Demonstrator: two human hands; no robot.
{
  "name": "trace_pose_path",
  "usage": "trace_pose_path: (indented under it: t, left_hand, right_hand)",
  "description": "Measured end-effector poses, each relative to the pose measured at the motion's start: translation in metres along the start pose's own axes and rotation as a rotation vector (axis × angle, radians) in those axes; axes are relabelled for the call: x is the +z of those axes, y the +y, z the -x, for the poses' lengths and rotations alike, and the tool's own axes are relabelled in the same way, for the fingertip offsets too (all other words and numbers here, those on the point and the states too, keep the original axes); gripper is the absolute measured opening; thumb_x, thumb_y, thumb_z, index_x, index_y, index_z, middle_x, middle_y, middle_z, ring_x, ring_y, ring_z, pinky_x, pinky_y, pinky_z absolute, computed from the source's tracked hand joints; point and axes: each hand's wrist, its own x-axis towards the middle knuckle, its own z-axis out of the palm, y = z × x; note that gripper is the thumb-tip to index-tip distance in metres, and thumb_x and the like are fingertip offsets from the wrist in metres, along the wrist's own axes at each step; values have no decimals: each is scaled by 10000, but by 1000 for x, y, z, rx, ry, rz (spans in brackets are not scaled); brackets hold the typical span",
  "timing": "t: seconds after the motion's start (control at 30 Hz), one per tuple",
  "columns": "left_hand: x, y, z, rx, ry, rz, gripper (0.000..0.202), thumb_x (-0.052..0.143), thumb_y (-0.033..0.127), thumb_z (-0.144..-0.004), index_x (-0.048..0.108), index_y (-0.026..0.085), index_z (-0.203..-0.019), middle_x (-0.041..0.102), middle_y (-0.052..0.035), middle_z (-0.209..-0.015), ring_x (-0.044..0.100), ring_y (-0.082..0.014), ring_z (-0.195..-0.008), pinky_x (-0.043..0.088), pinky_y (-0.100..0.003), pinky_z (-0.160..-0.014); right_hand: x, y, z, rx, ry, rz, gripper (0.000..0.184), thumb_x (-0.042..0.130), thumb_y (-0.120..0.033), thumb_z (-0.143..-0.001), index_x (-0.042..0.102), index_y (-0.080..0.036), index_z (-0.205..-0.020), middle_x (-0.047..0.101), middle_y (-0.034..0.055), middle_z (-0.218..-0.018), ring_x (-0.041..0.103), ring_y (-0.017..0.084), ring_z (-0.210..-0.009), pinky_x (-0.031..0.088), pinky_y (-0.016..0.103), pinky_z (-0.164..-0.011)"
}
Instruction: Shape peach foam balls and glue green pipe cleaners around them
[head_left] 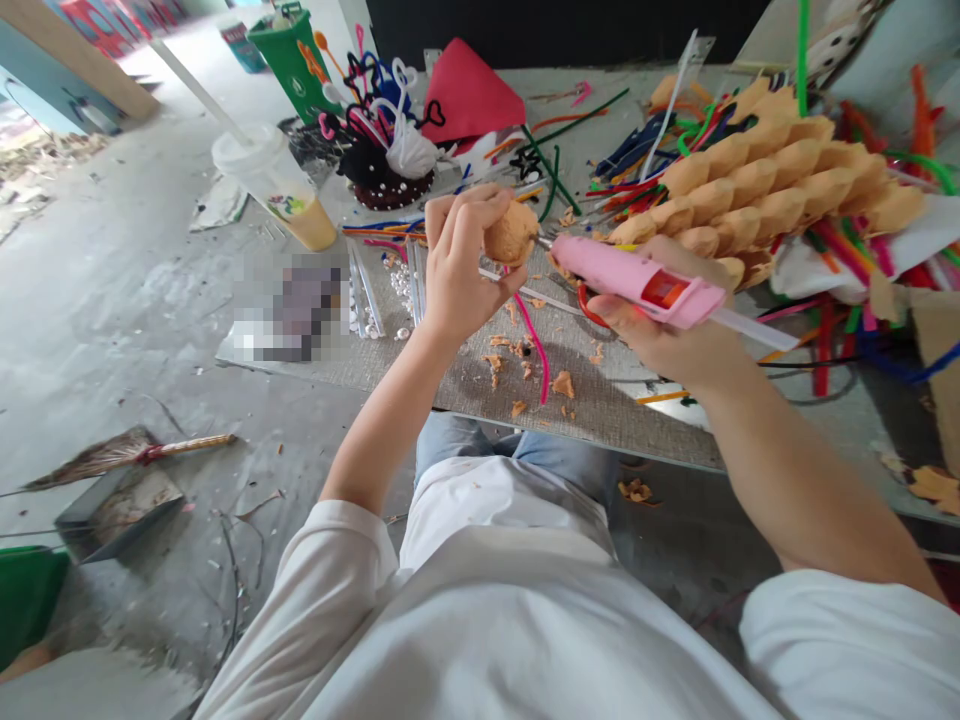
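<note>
Above the table, my left hand [459, 260] grips a rounded tan, textured piece [511, 235], its fingers curled around the left side. My right hand [675, 325] is wrapped around a pink hot glue gun [626, 272]. The metal nozzle points left and meets or nearly meets the tan piece's right side; contact is hard to tell. A translucent glue stick [757, 328] sticks out of the gun's rear. Below the hands, a bright pink pipe cleaner [536, 350] hangs or lies near the tan scraps [562, 384]; its upper end is partly hidden.
A bumpy tan sheet [757, 185] lies over many coloured pipe cleaners at right. At left stand a straw cup [277, 190] and a dark beaded decoration [382, 180]. Clear sticks [365, 290] and white beads [405, 285] lie nearby. A dustpan [120, 500] is on the floor.
</note>
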Motion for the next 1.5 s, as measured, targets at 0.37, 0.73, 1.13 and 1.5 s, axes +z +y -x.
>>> trace_pose_path:
  t: [0.37,0.73,1.13,1.5]
  left_hand:
    - [3,-5,0,-29,-15,51,551,711,419,-855,453,353,-1337,630,-76,-1370,556,-300,-1263,534,-537,-1043]
    - [0,0,0,-44,-23,62,566,736,442,-827,495,324,-1325,648,-108,-1297,573,-322,-1253,548,-534,-1051]
    - [-2,6,-3,-51,-62,71,660,724,682,-797,529,322,-1314,673,-95,-1186,578,-316,-1154,548,-560,-1018]
    - [1,-3,-3,0,-67,-36,735,726,698,-782,521,345,-1393,653,-92,-1149,595,-321,-1140,546,-542,-1041]
  right_hand:
    - [0,-3,0,-21,-39,61,609,419,-869,-886,427,-274,-754,518,17,-659,503,194,-620,358,347,-569]
    - [5,-1,0,-5,22,-31,565,482,-839,-891,498,-280,-812,595,12,-717,585,213,-659,437,377,-611]
    - [0,-6,-4,-42,-46,-1,586,546,-845,-832,398,-281,-774,565,19,-675,546,213,-654,370,356,-595]
    - [-1,-1,0,-2,6,41,570,532,-846,-855,451,-285,-788,611,29,-680,588,224,-640,365,358,-570]
